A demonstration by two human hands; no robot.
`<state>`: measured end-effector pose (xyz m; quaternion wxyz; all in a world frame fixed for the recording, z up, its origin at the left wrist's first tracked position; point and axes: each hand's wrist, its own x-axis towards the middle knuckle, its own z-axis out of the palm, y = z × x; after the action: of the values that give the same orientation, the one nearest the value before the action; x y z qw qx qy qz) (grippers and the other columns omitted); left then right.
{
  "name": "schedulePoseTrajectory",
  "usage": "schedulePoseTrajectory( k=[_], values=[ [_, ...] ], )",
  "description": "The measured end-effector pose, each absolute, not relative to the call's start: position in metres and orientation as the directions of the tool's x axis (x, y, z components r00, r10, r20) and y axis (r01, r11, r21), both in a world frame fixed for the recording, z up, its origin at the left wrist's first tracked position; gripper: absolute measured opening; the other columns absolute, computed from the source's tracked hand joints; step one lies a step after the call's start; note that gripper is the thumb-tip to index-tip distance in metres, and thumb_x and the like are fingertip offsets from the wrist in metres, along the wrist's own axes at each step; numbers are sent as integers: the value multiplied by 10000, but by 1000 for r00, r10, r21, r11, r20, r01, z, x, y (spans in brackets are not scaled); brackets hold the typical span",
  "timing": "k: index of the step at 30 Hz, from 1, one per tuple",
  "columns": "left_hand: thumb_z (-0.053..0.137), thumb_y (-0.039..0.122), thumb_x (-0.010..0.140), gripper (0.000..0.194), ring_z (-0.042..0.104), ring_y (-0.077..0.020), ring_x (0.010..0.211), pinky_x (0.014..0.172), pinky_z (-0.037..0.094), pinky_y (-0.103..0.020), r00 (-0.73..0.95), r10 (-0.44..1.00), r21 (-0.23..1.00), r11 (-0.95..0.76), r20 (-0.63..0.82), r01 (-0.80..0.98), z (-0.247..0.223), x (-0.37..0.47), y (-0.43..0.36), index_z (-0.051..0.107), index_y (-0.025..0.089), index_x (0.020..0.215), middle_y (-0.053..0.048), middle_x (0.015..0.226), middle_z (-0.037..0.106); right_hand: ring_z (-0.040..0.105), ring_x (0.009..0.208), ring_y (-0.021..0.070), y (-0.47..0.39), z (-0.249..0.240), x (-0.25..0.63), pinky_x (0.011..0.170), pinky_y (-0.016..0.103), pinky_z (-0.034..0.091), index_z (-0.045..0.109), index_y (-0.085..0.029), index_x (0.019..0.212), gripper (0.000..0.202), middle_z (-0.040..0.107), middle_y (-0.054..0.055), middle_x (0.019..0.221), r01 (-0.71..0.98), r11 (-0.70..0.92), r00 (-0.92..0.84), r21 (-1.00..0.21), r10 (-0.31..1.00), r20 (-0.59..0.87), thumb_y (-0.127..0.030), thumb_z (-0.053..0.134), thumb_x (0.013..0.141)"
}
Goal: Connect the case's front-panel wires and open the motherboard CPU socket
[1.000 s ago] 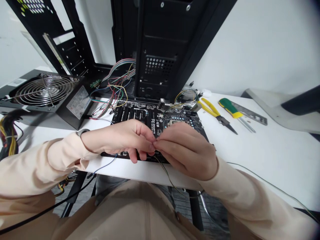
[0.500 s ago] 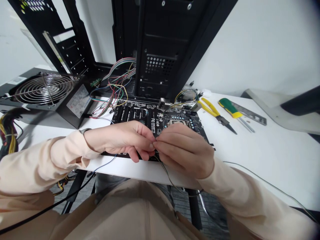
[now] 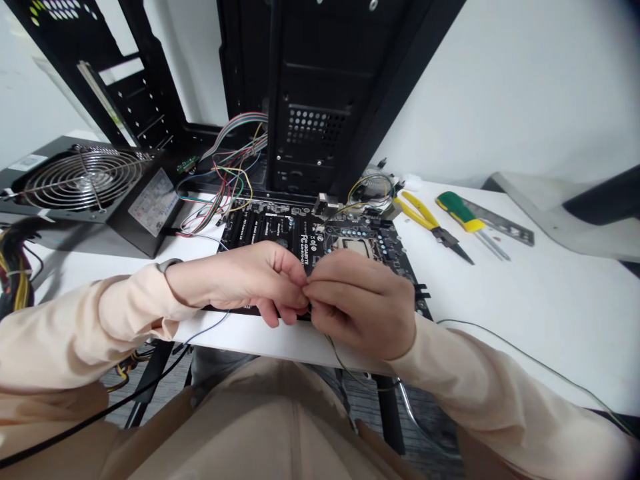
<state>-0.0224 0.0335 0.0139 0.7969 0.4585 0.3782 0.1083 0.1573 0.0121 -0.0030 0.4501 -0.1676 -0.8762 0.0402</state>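
Note:
Over the lower edge of a black Gigabyte motherboard (image 3: 305,247), my two hands meet at the fingertips. My left hand (image 3: 263,281), with thumb and index finger pinched, comes in from the left; its other fingers curl beneath. My right hand (image 3: 364,303) is closed, its thumb and fingers pressed together against the left fingertips. A thin greenish wire (image 3: 334,351) hangs from under the right hand over the table edge. Its pinched end is hidden by the fingers. Above the right hand, the board's processor socket (image 3: 357,247) shows.
An open black computer case (image 3: 320,73) stands behind the board, with loose coloured wires (image 3: 227,173). At left lies a power supply (image 3: 90,180). To the right are yellow-handled pliers (image 3: 425,217), a green-and-yellow screwdriver (image 3: 460,212) and a metal plate (image 3: 505,223). A thin cable (image 3: 500,347) crosses the table.
My right hand has shifted slightly left and turned a little, uncovering more of the processor socket. My fingertips stay pinched together, and the left hand has barely moved.

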Motion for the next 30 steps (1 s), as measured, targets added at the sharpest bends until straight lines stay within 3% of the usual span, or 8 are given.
schedulePoseTrajectory(
  k=[7, 19, 30],
  values=[
    [690, 81, 588, 61, 590, -67, 427, 374, 501, -104, 720, 502, 822, 544, -480, 169, 19, -23, 33, 672, 138, 597, 37, 518, 647, 631, 775, 126, 15, 7, 166, 697, 275, 569, 625, -132, 857, 128, 678, 81, 826, 144, 945, -593, -294, 320, 739, -41, 544, 817],
    [680, 79, 570, 75, 597, -69, 439, 381, 509, -112, 707, 519, 828, 533, -481, 173, 16, -23, 34, 691, 148, 598, 36, 537, 657, 636, 782, 157, 12, 6, 169, 708, 321, 556, 624, -176, 895, 146, 690, 63, 811, 210, 958, -632, -195, 285, 721, -60, 570, 827],
    [666, 83, 614, 70, 591, -66, 458, 408, 495, -103, 708, 541, 872, 436, -453, 225, 17, -23, 31, 675, 152, 614, 40, 503, 635, 596, 715, 153, 6, -1, 157, 649, 322, 536, 600, -147, 796, 137, 670, 88, 744, 245, 943, -524, -226, 325, 787, -18, 555, 790]
  ],
)
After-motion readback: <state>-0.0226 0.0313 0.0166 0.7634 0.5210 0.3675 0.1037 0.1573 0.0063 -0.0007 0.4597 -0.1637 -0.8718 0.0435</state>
